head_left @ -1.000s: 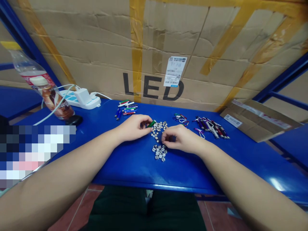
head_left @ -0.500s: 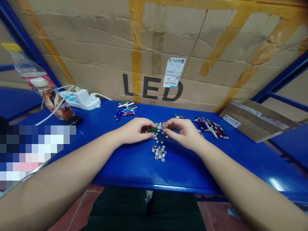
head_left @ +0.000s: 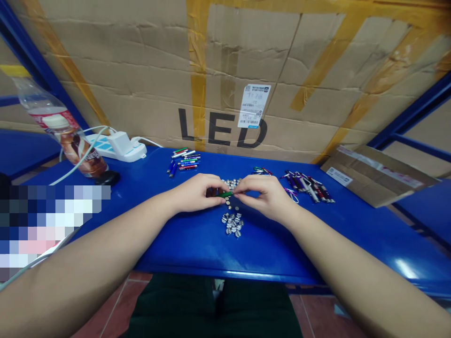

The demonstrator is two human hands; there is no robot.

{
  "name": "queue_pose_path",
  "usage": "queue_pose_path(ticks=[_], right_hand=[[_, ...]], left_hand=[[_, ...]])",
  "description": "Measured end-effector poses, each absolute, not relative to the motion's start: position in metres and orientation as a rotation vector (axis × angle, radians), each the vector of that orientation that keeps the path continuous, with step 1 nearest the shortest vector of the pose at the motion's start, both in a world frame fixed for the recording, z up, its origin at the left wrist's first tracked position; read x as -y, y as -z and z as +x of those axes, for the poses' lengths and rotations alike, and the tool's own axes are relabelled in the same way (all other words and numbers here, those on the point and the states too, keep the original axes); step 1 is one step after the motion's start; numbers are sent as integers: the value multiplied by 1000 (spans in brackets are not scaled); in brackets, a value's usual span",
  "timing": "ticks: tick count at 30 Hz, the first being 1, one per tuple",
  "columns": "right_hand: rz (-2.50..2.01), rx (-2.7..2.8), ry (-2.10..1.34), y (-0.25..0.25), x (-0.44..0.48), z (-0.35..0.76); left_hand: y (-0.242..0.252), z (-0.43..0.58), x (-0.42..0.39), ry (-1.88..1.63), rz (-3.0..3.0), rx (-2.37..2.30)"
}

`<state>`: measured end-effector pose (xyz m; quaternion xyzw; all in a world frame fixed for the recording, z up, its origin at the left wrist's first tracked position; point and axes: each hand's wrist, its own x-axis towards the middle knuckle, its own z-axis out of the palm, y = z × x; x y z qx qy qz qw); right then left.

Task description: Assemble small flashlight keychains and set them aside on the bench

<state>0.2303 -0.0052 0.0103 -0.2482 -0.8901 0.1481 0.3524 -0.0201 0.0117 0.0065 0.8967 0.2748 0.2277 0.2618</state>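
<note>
My left hand (head_left: 200, 192) pinches a small green tube (head_left: 224, 194), which points to the right. At the tube's right end, the fingers of my right hand (head_left: 262, 195) are pressed together; whatever they hold is too small to make out. Behind and between the hands lie small round silvery pieces (head_left: 233, 183), partly covered by the fingers. Closer to the table's front edge is a second pile of silver discs (head_left: 233, 224).
Coloured metal tubes (head_left: 188, 162) lie at the back left of the blue table (head_left: 197, 249). Pen-like tubes (head_left: 310, 187) are piled on the right, beside a flat carton (head_left: 378, 176). On the left stand bottles (head_left: 75, 145) and a power strip (head_left: 118, 146). A large LED box (head_left: 148, 70) forms the back.
My right hand has moved slightly left, and its fingertips now meet the end of the green tube. The tube lies nearer to level than before.
</note>
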Motion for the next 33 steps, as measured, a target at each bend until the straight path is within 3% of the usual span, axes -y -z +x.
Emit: queue_pose_path(ticks=[9, 16, 28, 33], right_hand=[[-790, 2313, -366, -19, 6, 242], [-992, 2654, -399, -15, -4, 259], [-874, 2716, -422, -10, 0, 249], [-750, 2436, -407, -14, 3, 245]], left_hand=[[-6, -21, -14, -648, 2396, -727], [-4, -21, -15, -642, 2400, -760], [-3, -21, -14, -636, 2408, -774], [-4, -21, -14, -623, 2409, -764]])
